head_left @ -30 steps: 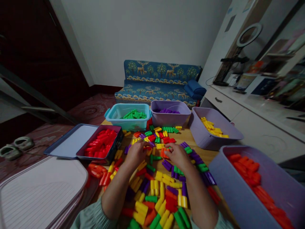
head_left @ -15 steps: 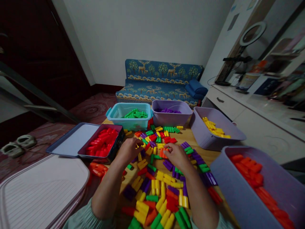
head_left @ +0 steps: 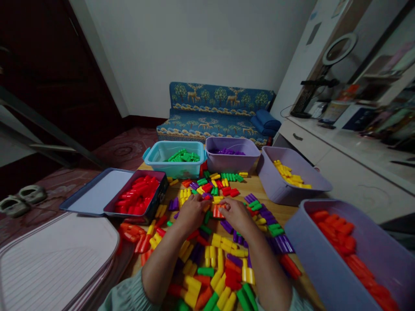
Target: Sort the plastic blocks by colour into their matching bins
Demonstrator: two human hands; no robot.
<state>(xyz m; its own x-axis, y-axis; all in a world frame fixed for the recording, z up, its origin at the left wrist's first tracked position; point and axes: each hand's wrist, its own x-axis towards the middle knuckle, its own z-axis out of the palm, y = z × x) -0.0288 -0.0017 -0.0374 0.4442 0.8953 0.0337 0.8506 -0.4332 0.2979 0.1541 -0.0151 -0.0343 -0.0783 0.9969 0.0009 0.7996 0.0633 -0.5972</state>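
Observation:
Many plastic toy building blocks in red, orange, yellow, green and purple lie spread over a wooden table (head_left: 256, 186). Thumb and fingers of my right hand (head_left: 238, 212) pinch the edge of an orange block (head_left: 218, 211) at the middle of the spread. Just left of it, my left hand (head_left: 192, 211) reaches down among the blocks with its fingers curled. Whatever those fingertips hold is hidden behind the hand. Yellow blocks (head_left: 185, 195) lie beyond my left hand, and purple blocks (head_left: 226, 226) lie below the orange one.
Around the table stand a turquoise bin (head_left: 175, 169) with green blocks, a purple bin (head_left: 231, 163) with purple blocks, a lilac bin (head_left: 275, 190) with yellow ones, another lilac bin (head_left: 319, 259) with orange-red ones, and an open case (head_left: 155, 205) of red blocks. A patterned sofa (head_left: 210, 114) stands behind.
My left hand has moved right, closer to my right hand, uncovering blocks at the left. My right hand stays at the orange block. The view has shifted slightly.

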